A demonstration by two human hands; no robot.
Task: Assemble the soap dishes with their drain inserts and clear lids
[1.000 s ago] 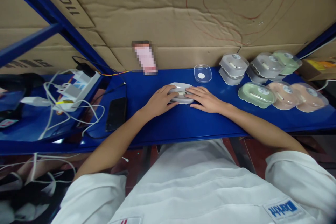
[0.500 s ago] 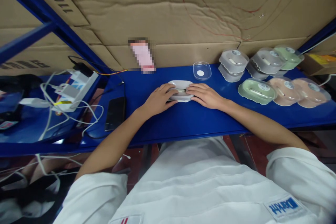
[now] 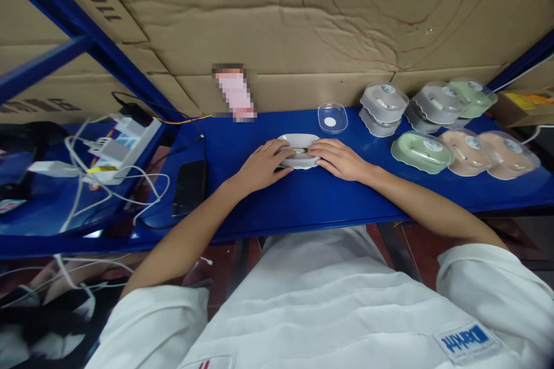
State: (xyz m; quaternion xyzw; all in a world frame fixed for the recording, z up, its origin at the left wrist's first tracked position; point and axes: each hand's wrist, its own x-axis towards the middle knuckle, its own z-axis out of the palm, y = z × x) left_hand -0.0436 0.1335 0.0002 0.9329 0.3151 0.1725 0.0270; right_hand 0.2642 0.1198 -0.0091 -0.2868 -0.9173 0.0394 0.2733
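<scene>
1. We see the left hand (image 3: 259,166) and the right hand (image 3: 340,159) laid on either side of a white soap dish (image 3: 298,150) in the middle of the blue surface (image 3: 303,202), fingers curled loosely over its ends; we judge that this two-sided grip steadies the dish flat against the surface
2. The fingers are neither spread wide nor fisted: they cup the rim, thumbs near the front edge
3. A clear lid (image 3: 332,118) lies by itself just behind the dish, apart from it, within reach of the right hand
4. To the right, lidded dishes stand in a group: grey ones (image 3: 384,102) stacked at the back, a green one (image 3: 418,151) and pink ones (image 3: 493,153) in front, well apart from the hands
5. Left of the hands lie a dark phone (image 3: 189,187) and a power strip with white cables (image 3: 116,150)
6. The hands hide the dish's ends, so we cannot tell what the fingertips press; a small pale piece inside it is too small to make out, and an item against the cardboard is blurred
</scene>
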